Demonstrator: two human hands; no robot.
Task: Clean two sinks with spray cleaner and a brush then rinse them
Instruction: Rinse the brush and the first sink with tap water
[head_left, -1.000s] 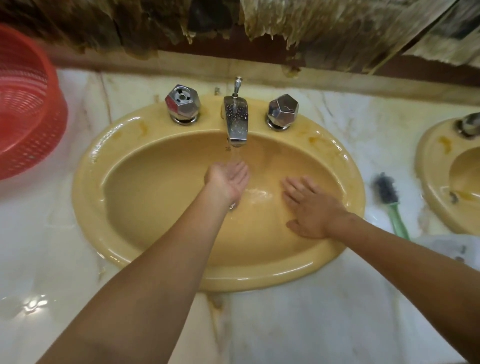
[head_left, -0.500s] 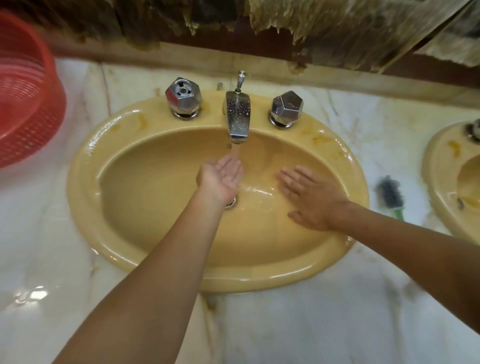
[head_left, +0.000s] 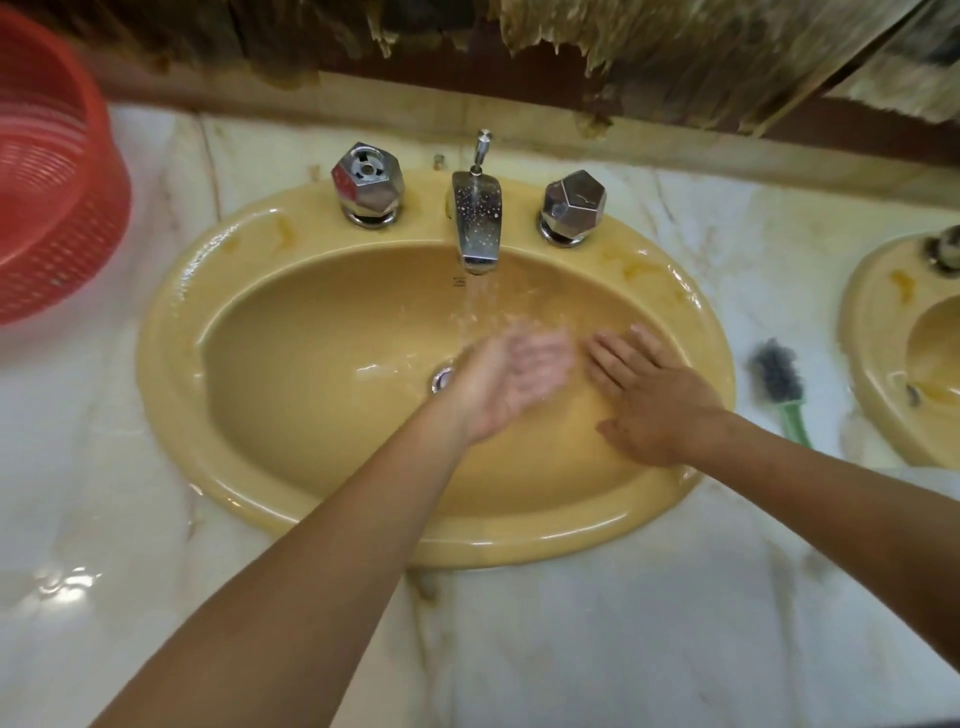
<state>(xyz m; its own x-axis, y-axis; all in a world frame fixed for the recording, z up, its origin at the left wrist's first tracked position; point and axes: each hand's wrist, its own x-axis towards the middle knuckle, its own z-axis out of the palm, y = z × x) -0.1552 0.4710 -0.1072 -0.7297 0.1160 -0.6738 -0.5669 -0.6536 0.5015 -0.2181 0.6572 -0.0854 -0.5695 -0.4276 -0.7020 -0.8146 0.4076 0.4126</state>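
Though blurry, left hand (head_left: 511, 382) seemingly palm-up.

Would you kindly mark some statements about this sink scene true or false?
1. Water runs from the faucet into the yellow sink. True.
2. The right hand holds the brush. False: the brush lies on the counter; the hand rests flat in the basin.
3. The left hand is open, palm up, below the faucet. True.
4. The red basket stands right of the sink. False: it stands on the left.
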